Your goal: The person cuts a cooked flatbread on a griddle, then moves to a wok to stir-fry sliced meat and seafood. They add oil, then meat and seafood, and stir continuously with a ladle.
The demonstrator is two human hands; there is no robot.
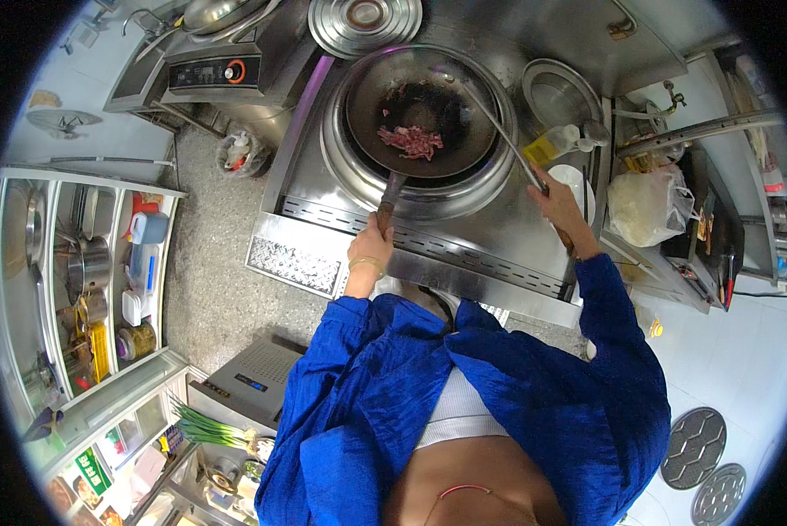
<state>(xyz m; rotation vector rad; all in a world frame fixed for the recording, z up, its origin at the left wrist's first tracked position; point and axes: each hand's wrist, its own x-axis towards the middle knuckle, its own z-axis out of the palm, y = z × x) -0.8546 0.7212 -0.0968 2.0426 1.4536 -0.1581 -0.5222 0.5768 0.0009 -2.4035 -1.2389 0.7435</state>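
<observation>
A dark wok (367,112) sits in the round steel ring of a stove (341,167). Sliced reddish meat (412,143) lies in a heap on the near side of its bowl, with a few small bits stuck farther up. My left hand (371,244) is closed around the wok's wooden handle (387,209). In my right hand (561,207) is a long-handled metal cooking utensil (498,126), its wooden grip end showing below my palm. The utensil's shaft reaches over the wok's right rim, and its head is hard to make out against the dark far wall.
On the right of the steel counter stand an oil bottle (551,144), a white plate (568,181) and a metal basin (560,92). A round metal lid (365,23) lies behind the wok. Left are a bagged bin (241,154) and a shelf rack (114,263); spring onions (213,424) lie lower left.
</observation>
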